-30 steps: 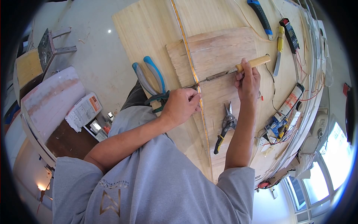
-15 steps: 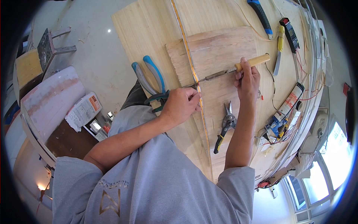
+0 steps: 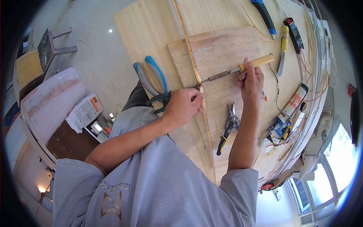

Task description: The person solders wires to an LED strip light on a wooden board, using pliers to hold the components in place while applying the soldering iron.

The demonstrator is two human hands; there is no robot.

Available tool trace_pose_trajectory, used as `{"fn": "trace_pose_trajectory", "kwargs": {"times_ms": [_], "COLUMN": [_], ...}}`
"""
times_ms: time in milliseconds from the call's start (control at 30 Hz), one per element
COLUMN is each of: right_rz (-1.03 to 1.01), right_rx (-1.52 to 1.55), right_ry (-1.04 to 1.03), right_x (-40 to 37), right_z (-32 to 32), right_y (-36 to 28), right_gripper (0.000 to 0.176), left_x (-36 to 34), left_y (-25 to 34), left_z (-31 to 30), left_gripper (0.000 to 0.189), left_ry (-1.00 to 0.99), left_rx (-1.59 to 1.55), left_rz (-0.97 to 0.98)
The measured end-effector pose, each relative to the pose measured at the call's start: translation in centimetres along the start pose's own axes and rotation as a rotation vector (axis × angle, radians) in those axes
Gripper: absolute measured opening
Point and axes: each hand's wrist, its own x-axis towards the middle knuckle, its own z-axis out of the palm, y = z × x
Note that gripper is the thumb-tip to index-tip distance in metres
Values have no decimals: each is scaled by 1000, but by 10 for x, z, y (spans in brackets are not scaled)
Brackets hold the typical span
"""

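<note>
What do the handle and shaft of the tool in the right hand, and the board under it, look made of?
Handle: pale matte wood, judging by its tan colour. Shaft: bare metal, dull grey, probably steel. Board: seemingly unfinished plywood, with visible grain and whitish scuffs.

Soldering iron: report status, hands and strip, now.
Right hand gripping soldering iron by wooden handle, tip at LED strip. Left hand pinching strip beside tip. Snips lie clear, beside right forearm.
</note>
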Motion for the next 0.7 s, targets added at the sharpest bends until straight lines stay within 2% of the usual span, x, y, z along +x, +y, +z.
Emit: {"fn": "trace_pose_trajectory", "kwargs": {"times_ms": [533,700], "right_rz": [4,31], "right_rx": [60,70], "right_ry": [-10,-10], "right_x": [1,-1], "right_z": [-1,0], "right_y": [1,-3], "right_gripper": [25,25], "left_x": [1,-1], "left_y": [-2,-8], "left_z": [-1,-1], "left_gripper": [23,23], "left_ry": [-10,6], "left_rx": [12,-2], "left_rz": [3,65]}}
